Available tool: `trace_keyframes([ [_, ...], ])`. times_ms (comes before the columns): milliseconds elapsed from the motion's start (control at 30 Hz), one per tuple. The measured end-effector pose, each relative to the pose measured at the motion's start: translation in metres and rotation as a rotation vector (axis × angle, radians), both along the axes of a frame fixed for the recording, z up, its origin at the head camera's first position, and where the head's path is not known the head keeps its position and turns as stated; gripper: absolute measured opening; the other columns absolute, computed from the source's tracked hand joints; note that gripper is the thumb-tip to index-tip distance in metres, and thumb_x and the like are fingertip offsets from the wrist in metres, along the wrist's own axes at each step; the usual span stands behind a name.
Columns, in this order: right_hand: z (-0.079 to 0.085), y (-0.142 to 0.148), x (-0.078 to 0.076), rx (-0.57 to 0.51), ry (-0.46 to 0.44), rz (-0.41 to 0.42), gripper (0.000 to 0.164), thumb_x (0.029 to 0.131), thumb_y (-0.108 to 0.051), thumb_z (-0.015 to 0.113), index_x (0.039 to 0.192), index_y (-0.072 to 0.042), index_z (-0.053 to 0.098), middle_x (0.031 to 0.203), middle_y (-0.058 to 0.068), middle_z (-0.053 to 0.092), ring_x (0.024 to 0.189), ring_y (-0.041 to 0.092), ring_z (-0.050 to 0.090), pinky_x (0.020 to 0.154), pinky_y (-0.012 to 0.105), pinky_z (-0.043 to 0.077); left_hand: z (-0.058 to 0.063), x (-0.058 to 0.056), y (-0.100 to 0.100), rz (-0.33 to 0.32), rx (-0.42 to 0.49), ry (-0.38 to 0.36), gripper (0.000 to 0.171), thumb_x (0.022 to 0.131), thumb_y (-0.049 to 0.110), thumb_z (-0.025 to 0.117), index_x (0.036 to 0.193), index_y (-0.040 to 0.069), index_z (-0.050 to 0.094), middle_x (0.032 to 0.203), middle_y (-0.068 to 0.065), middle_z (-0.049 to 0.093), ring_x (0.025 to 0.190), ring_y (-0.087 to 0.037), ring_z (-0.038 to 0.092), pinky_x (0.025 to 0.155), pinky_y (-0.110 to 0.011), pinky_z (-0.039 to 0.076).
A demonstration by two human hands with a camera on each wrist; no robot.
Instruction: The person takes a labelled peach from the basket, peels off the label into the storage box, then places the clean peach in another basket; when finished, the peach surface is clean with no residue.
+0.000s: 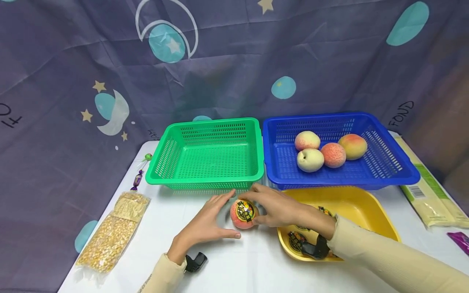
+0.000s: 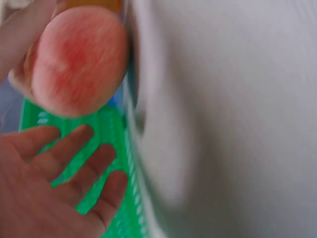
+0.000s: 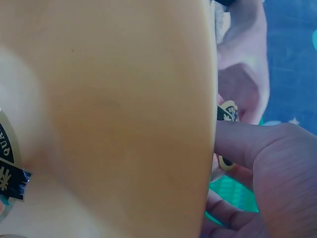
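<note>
A pinkish-red peach (image 1: 239,222) with a black-and-gold round label (image 1: 244,211) is in front of the green basket, low over the white table. My right hand (image 1: 280,206) grips it from the right, thumb and fingers around its side. On the other side, my left hand (image 1: 205,221) is spread with thumb and fingers apart, facing the peach. The left wrist view shows the left fingers (image 2: 81,144) straight and just apart from the fruit. In the right wrist view, the yellow tub's wall (image 3: 129,124) hides much of the peach.
A green basket (image 1: 205,180) stands behind the hands. Right of it, a blue basket (image 1: 344,181) holds several peaches. The yellow tub (image 1: 377,215) contains black-labelled things under the right forearm. A bag of corn kernels (image 1: 106,240), a purple candy (image 1: 137,179) and a lollipop (image 1: 148,156) lie left; a long packet (image 1: 426,199) lies right.
</note>
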State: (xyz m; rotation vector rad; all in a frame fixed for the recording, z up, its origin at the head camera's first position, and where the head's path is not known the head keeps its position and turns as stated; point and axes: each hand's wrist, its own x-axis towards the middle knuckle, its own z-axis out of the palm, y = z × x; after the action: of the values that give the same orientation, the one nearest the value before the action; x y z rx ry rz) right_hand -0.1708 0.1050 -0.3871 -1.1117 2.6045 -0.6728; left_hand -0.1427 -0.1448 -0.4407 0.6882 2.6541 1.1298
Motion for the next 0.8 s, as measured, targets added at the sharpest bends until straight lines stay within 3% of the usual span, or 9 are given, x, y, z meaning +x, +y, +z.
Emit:
trace_keyframes([
  [133,0.0,0.001,0.0,-0.018,-0.025,0.009,0.065,0.083,-0.019,0.084,0.142,-0.019,0.059,0.109,-0.002,0.054,0.088,0.015,0.052,0.074,0.025,0.045,-0.007,-0.005,0.011,0.016,0.061,-0.058,0.114,0.071,0.047,0.092,0.161,0.015,0.029,0.147,-0.004,0.057,0.139,-0.029,0.048,0.114,-0.059,0.039],
  [333,0.002,0.002,-0.001,-0.124,-0.107,0.022,0.055,0.088,-0.015,0.078,0.14,-0.013,0.062,0.107,0.002,0.055,0.093,0.02,0.055,0.08,0.027,0.048,-0.01,-0.012,0.014,0.002,0.168,-0.111,0.105,0.069,0.035,0.096,0.155,0.016,0.037,0.133,-0.002,0.068,0.132,-0.025,0.058,0.116,-0.058,0.037],
  [433,0.003,0.0,-0.001,-0.202,-0.132,0.0,0.038,0.091,-0.013,0.074,0.129,-0.009,0.069,0.102,0.003,0.06,0.091,0.017,0.056,0.079,0.031,0.052,-0.009,-0.014,0.013,-0.037,0.204,-0.156,0.093,0.067,0.032,0.097,0.144,0.02,0.047,0.132,0.003,0.068,0.129,-0.019,0.06,0.116,-0.053,0.037],
  [567,0.003,-0.006,0.0,-0.273,-0.164,-0.074,0.013,0.09,-0.006,0.073,0.103,-0.008,0.076,0.095,0.0,0.07,0.087,0.01,0.06,0.079,0.031,0.055,-0.005,-0.016,0.013,-0.085,0.199,-0.201,0.078,0.066,0.032,0.097,0.132,0.026,0.055,0.13,0.008,0.065,0.127,-0.015,0.059,0.116,-0.049,0.038],
  [667,0.001,-0.009,-0.002,-0.292,-0.203,-0.128,0.009,0.087,-0.001,0.073,0.09,-0.009,0.074,0.087,-0.002,0.071,0.082,0.008,0.059,0.074,0.025,0.053,-0.004,-0.015,0.014,-0.096,0.165,-0.175,0.076,0.068,0.034,0.095,0.133,0.026,0.057,0.132,0.008,0.061,0.129,-0.016,0.053,0.114,-0.051,0.039],
  [800,-0.001,-0.009,-0.005,-0.312,-0.232,-0.151,0.011,0.087,0.003,0.071,0.087,-0.008,0.072,0.078,-0.001,0.068,0.071,0.006,0.055,0.064,0.02,0.049,-0.004,-0.014,0.018,-0.112,0.11,-0.078,0.08,0.067,0.038,0.095,0.136,0.024,0.057,0.136,0.008,0.058,0.131,-0.016,0.046,0.113,-0.053,0.036],
])
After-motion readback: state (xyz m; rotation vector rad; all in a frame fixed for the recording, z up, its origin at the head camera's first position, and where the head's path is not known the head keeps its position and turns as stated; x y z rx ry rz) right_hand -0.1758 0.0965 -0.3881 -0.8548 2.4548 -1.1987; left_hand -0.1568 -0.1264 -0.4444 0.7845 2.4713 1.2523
